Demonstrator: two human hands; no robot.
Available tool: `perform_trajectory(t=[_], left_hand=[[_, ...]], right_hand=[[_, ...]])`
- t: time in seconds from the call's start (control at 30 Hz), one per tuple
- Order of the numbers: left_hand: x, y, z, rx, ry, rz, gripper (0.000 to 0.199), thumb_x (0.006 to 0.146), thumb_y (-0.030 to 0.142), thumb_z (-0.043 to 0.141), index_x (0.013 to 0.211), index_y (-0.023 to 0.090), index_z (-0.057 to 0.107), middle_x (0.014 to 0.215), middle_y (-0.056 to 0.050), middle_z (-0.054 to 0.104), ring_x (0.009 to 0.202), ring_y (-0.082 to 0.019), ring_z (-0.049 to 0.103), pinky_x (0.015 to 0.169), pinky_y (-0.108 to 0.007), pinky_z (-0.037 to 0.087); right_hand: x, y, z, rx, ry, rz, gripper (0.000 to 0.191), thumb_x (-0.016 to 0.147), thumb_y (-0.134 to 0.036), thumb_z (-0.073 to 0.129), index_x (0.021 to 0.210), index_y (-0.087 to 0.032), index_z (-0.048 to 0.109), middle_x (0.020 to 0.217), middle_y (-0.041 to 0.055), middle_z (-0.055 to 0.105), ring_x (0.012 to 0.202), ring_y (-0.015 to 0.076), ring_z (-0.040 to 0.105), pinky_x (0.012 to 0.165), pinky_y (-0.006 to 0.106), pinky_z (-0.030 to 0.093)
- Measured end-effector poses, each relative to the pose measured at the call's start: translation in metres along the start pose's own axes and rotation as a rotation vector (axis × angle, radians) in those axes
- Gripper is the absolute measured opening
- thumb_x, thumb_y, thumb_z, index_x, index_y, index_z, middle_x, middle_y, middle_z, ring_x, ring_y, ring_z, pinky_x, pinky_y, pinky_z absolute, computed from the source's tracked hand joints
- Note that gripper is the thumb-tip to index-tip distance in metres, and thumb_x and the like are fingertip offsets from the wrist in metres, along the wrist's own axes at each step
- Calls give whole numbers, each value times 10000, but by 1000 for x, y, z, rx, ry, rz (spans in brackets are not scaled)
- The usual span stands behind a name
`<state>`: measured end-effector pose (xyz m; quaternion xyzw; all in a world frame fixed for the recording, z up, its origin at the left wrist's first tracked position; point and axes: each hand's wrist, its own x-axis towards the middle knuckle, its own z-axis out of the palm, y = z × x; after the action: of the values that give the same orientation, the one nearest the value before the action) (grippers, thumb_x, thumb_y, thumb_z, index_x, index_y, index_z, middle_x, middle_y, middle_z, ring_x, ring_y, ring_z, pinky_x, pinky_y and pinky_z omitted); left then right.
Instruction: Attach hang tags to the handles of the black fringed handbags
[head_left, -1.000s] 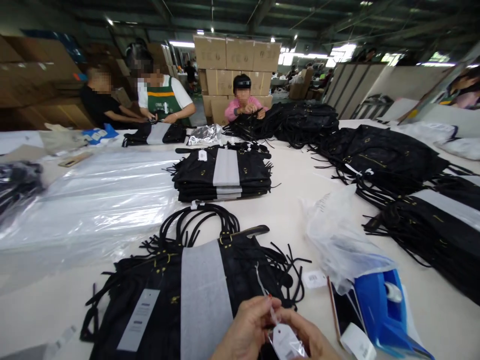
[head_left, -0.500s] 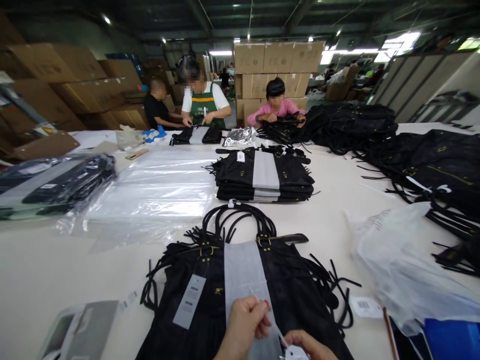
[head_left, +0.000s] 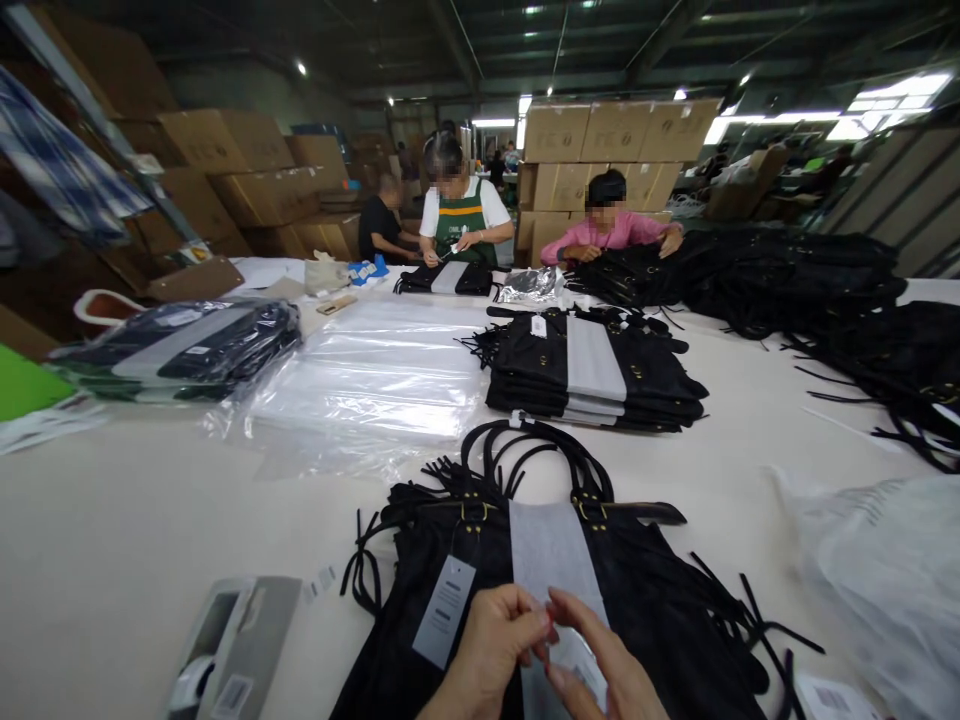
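Observation:
A black fringed handbag (head_left: 645, 590) lies flat in front of me, its looped handles pointing away. A grey paper band (head_left: 551, 540) runs down its middle, and a grey hang tag (head_left: 444, 612) hangs from the left buckle. Over the band, my left hand (head_left: 495, 640) is closed in a pinch; what sits between its fingertips is too small to make out. Close beside it, my right hand (head_left: 611, 665) curls its thumb and fingers about a small white tag (head_left: 579, 655), partly covered by the fingers.
Beyond the bag is a stack of banded black bags (head_left: 525, 370), with clear plastic sleeves (head_left: 375, 370) left of it. A grey label dispenser (head_left: 247, 640) lies front left, a white plastic bag (head_left: 885, 570) right. Two co-workers (head_left: 465, 220) (head_left: 637, 235) handle bags across the table.
The view has swung left, so things appear further right. My right hand has come up beside my left, bringing the white tag over the grey band between them.

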<state>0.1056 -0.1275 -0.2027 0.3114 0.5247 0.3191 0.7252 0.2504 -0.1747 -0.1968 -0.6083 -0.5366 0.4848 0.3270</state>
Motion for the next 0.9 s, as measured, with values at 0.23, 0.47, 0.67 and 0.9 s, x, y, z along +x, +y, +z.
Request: perform_trajectory(t=[0.23, 0.47, 0.67, 0.9], left_hand=[[19, 30, -50, 331, 44, 153, 215, 614, 357, 576, 584, 145, 560, 512, 31, 456, 502, -100, 383, 501, -230, 295], [74, 59, -87, 800, 304, 424, 169, 665, 75, 439, 634, 141, 592, 769, -68, 540, 851, -219, 485, 844, -371, 347], [103, 58, -95, 624, 237, 231, 225, 530, -8, 473, 632, 124, 624, 691, -41, 600, 740, -190, 552, 751, -312, 411], [106, 59, -102, 423, 20, 172, 177, 575, 102, 535, 703, 115, 656, 668, -17, 620, 670, -149, 558, 701, -265, 424]], right_hand=[[54, -12, 55, 234, -52, 83, 380, 740, -531, 499, 709, -165, 598, 528, -37, 445, 489, 97, 410, 477, 209, 347], [100, -17, 60, -57, 211, -30, 366, 753, -491, 456, 637, -171, 591, 550, -2, 518, 545, 139, 475, 531, 234, 360], [125, -11, 66, -262, 243, -80, 331, 772, -440, 432, 682, -189, 629, 662, 41, 638, 612, 173, 576, 574, 254, 406], [133, -5, 78, -409, 258, -55, 274, 788, -357, 428, 709, -198, 636, 718, 42, 670, 647, 185, 617, 591, 264, 420]])
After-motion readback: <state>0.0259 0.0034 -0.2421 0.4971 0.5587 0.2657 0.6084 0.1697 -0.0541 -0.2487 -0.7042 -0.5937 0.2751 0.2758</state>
